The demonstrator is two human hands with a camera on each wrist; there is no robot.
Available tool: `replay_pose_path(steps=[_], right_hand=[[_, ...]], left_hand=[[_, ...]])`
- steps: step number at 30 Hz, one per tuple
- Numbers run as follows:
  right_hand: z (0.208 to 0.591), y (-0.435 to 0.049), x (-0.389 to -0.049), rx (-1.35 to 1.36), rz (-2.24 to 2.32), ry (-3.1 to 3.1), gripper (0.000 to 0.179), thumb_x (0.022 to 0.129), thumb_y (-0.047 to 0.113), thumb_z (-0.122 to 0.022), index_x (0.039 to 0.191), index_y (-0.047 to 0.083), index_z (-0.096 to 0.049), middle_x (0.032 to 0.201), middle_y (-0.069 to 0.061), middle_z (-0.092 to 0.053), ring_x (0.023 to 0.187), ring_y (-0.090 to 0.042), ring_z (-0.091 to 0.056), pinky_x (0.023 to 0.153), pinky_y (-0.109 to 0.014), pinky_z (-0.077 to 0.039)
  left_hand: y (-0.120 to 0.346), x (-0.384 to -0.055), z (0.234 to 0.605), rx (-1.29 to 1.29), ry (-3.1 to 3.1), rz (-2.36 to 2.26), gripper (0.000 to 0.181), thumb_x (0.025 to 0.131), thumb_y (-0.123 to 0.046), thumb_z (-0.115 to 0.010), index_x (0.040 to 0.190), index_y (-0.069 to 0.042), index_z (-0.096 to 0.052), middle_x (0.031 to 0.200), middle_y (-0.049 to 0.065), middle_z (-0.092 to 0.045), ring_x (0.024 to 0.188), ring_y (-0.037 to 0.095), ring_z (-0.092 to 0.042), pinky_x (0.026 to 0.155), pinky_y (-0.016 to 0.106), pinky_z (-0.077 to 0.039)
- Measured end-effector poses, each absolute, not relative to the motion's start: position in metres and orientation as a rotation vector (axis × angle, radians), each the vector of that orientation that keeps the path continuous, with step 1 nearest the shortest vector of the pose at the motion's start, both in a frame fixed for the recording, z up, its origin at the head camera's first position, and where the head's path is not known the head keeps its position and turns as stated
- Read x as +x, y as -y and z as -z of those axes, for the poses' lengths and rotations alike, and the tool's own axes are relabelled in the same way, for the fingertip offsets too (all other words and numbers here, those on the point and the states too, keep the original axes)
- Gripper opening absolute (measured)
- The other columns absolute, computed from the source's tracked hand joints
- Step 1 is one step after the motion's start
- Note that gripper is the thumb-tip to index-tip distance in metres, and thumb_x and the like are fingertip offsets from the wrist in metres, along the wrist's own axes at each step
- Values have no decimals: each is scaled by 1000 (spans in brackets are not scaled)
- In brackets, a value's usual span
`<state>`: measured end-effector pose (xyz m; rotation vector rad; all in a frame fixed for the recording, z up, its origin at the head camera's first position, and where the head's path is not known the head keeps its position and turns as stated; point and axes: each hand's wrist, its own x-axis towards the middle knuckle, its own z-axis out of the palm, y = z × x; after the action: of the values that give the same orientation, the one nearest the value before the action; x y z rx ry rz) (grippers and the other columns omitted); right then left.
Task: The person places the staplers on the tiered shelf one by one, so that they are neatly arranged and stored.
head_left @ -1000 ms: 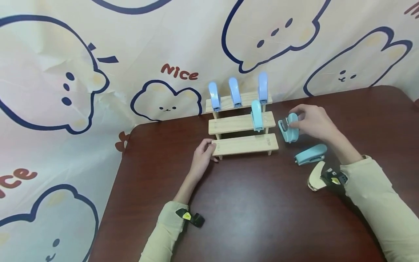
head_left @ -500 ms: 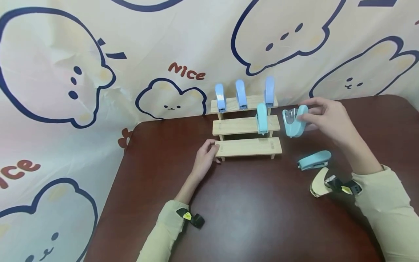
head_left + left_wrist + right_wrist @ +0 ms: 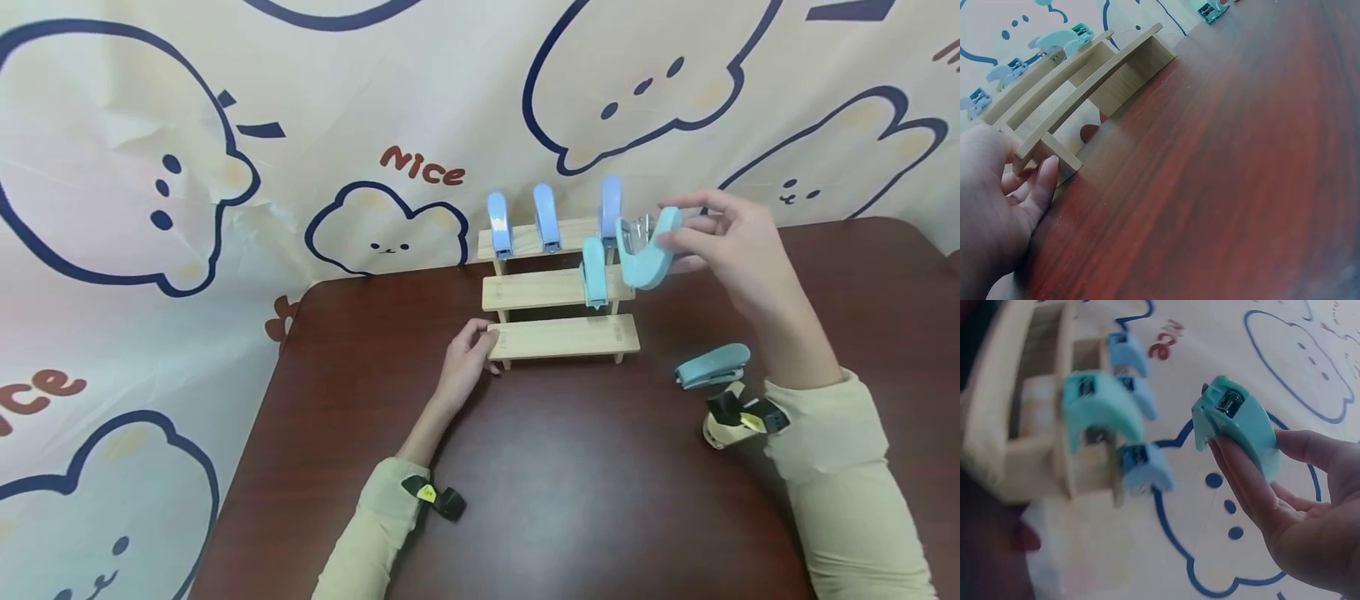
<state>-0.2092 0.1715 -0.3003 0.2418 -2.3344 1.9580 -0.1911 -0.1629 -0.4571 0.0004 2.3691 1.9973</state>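
My right hand [image 3: 742, 250] pinches a light teal stapler [image 3: 651, 265] between thumb and fingers, raised at the right end of a three-tier wooden stand [image 3: 562, 337]. In the right wrist view this stapler [image 3: 1254, 431] is apart from the stand, its metal end facing up. My left hand [image 3: 461, 367] grips the left end of the stand's lowest shelf; the left wrist view has the fingers [image 3: 1044, 181] at that shelf end. Another teal stapler [image 3: 594, 271] stands at the right of the middle shelf. Three blue staplers [image 3: 546, 218] line the top shelf.
Right of the stand, a teal stapler [image 3: 712, 367] lies on the dark brown table [image 3: 570, 500]. A cream stapler [image 3: 723, 433] is beside it, partly hidden behind the right wrist's camera. A cartoon-printed cloth [image 3: 337, 100] hangs close behind the stand.
My right hand has lifted the teal stapler off the table and carried it left toward the stand's middle and upper shelves. My left hand keeps its place on the lowest shelf.
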Motion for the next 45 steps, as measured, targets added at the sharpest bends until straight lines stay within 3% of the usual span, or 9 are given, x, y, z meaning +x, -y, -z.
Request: replay_pose_path(steps=[8,23,45], right_hand=[[282,-146,-214,294,-2265,1915,30,90,4,-77,120,0,-72,98,-8,-77,87,-18,-76,72,-25,-63],[287,-158,-221,239,-2209,2023,32,92,7,-76,123,0,-70,101,-4,-77,87,-16,-75,71,-22,-62],[290,-164,-225,220,-2292,1922,28,92,7,-77,118,0,-71,96,-6,-77,82,-16,-76,68,-25,-63]], left_hand=[[163,-196,453,-38,-2417,-2006,25,105,-20,-56,118,0,-64,92,12,-65,62,17,-61,54,26,-57],[153,-186,468,-72,-2407,-2009,22,105,-19,-56,114,0,-62,92,10,-65,61,17,-60,53,27,-57],[154,-196,455,-73,-2402,-1949,21,107,-12,-52,116,4,-61,85,4,-65,60,20,-62,55,30,-58]])
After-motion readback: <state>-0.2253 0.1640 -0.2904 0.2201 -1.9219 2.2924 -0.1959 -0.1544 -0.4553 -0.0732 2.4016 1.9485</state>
